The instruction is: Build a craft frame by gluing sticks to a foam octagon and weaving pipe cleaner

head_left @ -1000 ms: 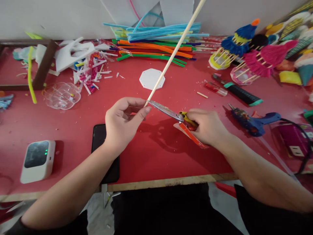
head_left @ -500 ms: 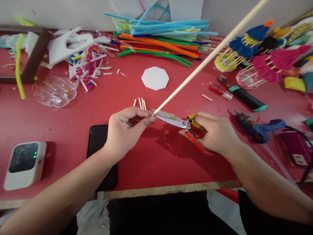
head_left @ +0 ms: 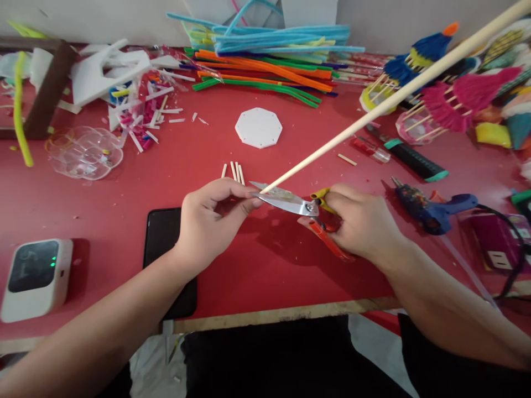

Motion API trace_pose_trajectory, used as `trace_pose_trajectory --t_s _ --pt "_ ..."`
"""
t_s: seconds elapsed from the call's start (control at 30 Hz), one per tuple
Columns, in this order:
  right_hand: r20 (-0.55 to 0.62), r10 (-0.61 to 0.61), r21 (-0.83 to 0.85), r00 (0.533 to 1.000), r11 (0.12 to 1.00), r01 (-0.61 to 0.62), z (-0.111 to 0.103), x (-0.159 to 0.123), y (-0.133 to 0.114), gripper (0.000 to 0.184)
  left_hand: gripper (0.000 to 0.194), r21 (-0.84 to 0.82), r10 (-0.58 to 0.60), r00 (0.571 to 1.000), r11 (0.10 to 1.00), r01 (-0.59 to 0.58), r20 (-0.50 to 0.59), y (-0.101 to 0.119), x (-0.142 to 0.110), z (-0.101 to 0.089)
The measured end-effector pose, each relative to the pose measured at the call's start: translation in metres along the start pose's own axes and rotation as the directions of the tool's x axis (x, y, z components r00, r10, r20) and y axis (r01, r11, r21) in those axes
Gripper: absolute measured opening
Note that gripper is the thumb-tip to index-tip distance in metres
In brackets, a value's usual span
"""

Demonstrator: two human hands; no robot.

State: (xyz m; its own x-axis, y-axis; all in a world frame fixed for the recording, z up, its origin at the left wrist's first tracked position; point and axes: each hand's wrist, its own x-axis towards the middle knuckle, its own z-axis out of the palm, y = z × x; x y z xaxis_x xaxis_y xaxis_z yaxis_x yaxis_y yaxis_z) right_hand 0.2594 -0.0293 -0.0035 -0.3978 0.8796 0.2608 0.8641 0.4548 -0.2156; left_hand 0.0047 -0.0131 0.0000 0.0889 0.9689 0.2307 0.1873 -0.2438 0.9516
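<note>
My left hand [head_left: 215, 218] pinches the lower end of a long thin wooden stick [head_left: 344, 134], which slants up to the far right. In my right hand [head_left: 360, 221] is a pair of scissors [head_left: 290, 203] with yellow and red handles. The scissor blades lie across the stick close to my left fingertips. Several short cut stick pieces [head_left: 238, 172] lie just beyond my left hand, and one more short piece [head_left: 347, 160] is off to the right. A white octagonal plate [head_left: 258, 127] with small holes near its rim lies farther back on the red table [head_left: 265, 276].
Pipe cleaners [head_left: 265, 69] are piled at the back. A glue gun [head_left: 431, 207], a cutter knife [head_left: 417, 159] and tasselled stick models [head_left: 460, 105] are at right. A phone [head_left: 164, 235], a white device [head_left: 37, 279], a clear tray [head_left: 85, 152] and scraps [head_left: 143, 110] are at left.
The stick's far end has swung down to the right, so it slants lower. My hands stay together with the scissors at the stick's end. The whole view has shifted slightly.
</note>
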Motion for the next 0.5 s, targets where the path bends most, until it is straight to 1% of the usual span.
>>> trace_pose_trajectory --t_s 0.13,0.27,0.4,0.5 --pt "0.023 0.013 -0.034 1.000 0.999 -0.012 0.0020 -0.0007 0.0008 0.021 0.007 -0.009 0.018 1.000 1.000 -0.018 0.005 -0.0005 -0.0005 0.0004" --pt "0.102 0.056 0.032 0.993 0.998 -0.060 0.0041 -0.0012 0.0030 0.008 0.010 -0.031 0.036 0.999 0.999 -0.035 0.011 -0.0005 -0.0013 0.0006" --pt "0.150 0.061 0.110 0.987 0.991 -0.078 0.0045 0.0004 0.0058 0.008 0.009 -0.035 0.018 1.000 0.999 -0.017 0.019 -0.0010 -0.0008 0.0009" --pt "0.153 0.062 0.129 0.986 0.988 -0.082 0.0051 0.0015 0.0066 0.006 0.007 -0.012 0.067 0.998 0.998 -0.067 -0.002 -0.0012 0.0000 0.0008"
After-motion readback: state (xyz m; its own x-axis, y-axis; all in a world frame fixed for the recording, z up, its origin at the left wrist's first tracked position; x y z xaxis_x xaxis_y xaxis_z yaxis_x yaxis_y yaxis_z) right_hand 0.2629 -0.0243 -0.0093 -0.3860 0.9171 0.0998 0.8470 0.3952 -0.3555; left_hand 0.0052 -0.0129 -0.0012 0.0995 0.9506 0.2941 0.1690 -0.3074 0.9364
